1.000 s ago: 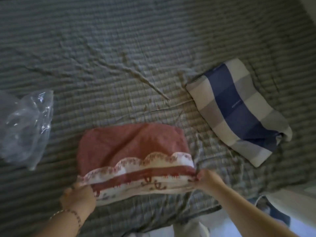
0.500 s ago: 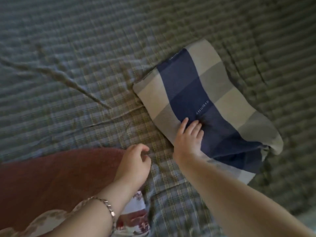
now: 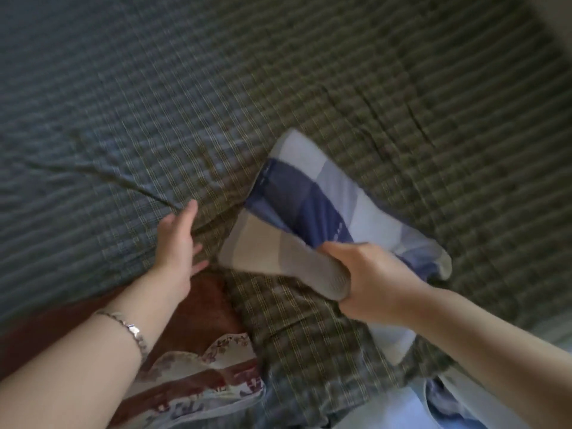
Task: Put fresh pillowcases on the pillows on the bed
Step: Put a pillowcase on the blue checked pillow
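A folded blue, white and grey checked pillowcase (image 3: 312,205) is lifted off the bed at its near edge, where my right hand (image 3: 368,280) grips it with curled fingers. My left hand (image 3: 178,243) hovers over the bed just left of it, fingers straight and holding nothing. A red pillow with a white floral scalloped border (image 3: 204,366) lies at the bottom left, partly hidden under my left forearm.
The bed is covered by a green-grey plaid sheet (image 3: 278,88) with creases running toward the middle. The bed's near edge and pale fabric (image 3: 402,407) show at the bottom right.
My right hand went from resting flat on the checked pillowcase to gripping its near edge and lifting it. My left hand left the red pillow and opened beside the pillowcase.
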`<state>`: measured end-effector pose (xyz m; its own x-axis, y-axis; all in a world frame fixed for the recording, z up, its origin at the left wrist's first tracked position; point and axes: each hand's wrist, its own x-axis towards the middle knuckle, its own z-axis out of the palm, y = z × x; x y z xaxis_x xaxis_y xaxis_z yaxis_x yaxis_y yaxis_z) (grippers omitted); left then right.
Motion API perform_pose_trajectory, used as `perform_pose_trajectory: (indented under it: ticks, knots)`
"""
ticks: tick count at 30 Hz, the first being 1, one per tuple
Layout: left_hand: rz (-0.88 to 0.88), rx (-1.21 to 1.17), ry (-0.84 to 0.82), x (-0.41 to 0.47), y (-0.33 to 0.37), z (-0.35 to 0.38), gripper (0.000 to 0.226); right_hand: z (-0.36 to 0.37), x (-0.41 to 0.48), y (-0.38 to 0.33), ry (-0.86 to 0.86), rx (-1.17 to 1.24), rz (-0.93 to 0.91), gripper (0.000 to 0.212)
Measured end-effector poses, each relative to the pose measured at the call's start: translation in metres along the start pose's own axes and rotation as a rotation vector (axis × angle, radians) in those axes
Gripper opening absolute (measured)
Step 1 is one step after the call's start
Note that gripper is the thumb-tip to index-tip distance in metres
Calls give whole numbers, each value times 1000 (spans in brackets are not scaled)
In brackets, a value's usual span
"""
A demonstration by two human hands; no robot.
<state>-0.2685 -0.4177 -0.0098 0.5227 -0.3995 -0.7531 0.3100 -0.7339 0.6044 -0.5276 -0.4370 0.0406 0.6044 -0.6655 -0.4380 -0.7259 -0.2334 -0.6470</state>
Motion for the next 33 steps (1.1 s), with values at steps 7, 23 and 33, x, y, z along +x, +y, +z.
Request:
perform_pose_trajectory:
  ticks: [7, 23, 33]
  knots:
    - [-525, 500, -284, -11, -66, -4, 68, 78, -9, 35, -40, 26, 136, 51]
    - [11, 823, 6, -1, -107, 1, 55, 133, -79, 66, 458, 928, 1363, 55]
    - [-654, -303, -497, -128, -58, 10, 43, 47, -45, -76, 501, 847, 836, 46]
